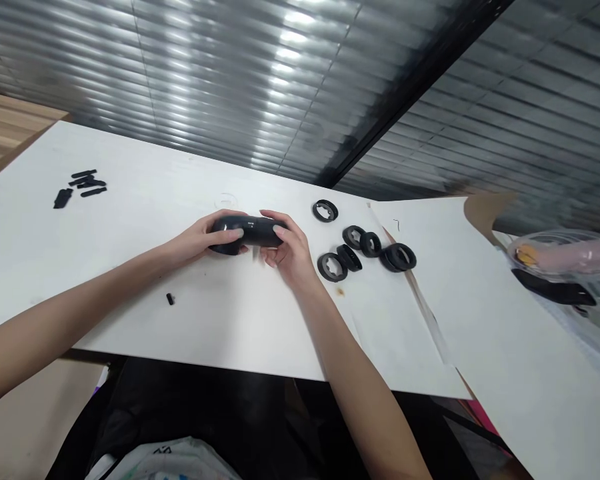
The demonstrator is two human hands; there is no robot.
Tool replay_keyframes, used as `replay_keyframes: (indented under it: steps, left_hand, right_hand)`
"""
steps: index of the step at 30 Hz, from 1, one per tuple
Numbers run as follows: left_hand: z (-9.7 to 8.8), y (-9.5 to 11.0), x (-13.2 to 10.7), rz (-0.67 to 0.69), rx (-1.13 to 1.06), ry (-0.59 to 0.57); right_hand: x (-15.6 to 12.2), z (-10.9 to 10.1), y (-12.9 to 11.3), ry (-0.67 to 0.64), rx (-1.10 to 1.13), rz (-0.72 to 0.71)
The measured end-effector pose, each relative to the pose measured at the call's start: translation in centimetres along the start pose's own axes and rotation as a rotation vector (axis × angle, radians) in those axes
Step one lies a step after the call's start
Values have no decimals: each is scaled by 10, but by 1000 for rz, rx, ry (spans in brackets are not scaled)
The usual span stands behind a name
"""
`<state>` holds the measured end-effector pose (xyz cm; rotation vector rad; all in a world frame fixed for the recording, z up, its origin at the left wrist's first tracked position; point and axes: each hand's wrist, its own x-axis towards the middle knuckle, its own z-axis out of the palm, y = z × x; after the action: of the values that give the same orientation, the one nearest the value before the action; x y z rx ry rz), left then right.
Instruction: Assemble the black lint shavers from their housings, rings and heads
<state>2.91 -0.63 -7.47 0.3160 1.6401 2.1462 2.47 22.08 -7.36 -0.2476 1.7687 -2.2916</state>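
"So, where are the two hands, and what are they doing?"

"Side by side over a white table (260, 313), near its middle. The left hand (204, 233) wraps one end of a smooth black rounded object (254, 232), and the right hand (293, 248) grips the other. Each thumb presses on the near side, with fingers curled around the far side and beneath."

"Why one hand at each end?"

"Probably for steadiness. The object is long, glossy and curved, so a hold from both ends would keep it level and stop it rolling. The stretch between the thumbs is uncovered, facing the wearer, perhaps so it can be looked at. It seems lifted just off the table, though I cannot be certain."

"What lies around them?"

"Beyond the right hand, several black rings (349, 257) sit in a loose cluster, some flat, some tipped or leaning together. Well off to the left is a small pile of flat black pieces (85, 181). The sorts look kept apart, likely so each is easy to reach. One small black piece (171, 299) lies alone, nearer the body than the left hand."
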Motion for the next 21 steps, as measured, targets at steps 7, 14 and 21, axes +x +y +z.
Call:
replay_keyframes:
  steps: [7, 14, 21]
  left_hand:
    - [4, 3, -6, 20, 260, -25]
    - [3, 1, -5, 50, 277, -50]
    - [5, 0, -6, 90, 288, -88]
  right_hand:
    - [-6, 7, 0, 24, -41, -52]
    - [-8, 8, -5, 51, -252, -93]
    - [-9, 6, -6, 37, -286, -58]
